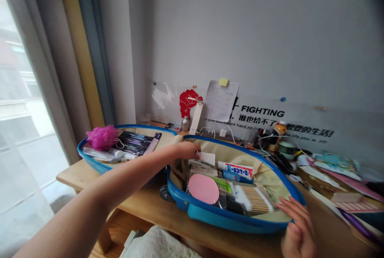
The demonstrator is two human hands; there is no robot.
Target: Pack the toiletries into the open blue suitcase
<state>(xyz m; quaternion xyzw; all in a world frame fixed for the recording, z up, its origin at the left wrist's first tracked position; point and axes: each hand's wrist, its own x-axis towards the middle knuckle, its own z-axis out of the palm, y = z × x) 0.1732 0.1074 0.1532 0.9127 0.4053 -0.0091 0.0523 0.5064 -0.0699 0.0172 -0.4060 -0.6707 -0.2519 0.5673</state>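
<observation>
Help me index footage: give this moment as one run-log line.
left hand: fingertips at white item, hold unclear | right hand: at rim of suitcase | suitcase: open on table | magenta puff: in left half

Remote station: I have a blue-rimmed clamshell suitcase [237, 225] open on the light wooden table [138, 196], halves side by side. Left half: purple mesh bath puff [102, 138] at the left end, slim dark toothbrush pack [135, 143] to its right. Right half: flat pink oval disc [204, 189] at front left; wooden-stick cotton swabs [255, 200] to its right; blue plastic tube [237, 177] behind the swabs. Left hand [190, 150] over that half's rear-left area, right hand [298, 226] at its right end. Narrow white box [197, 118] upright behind the suitcase.
</observation>
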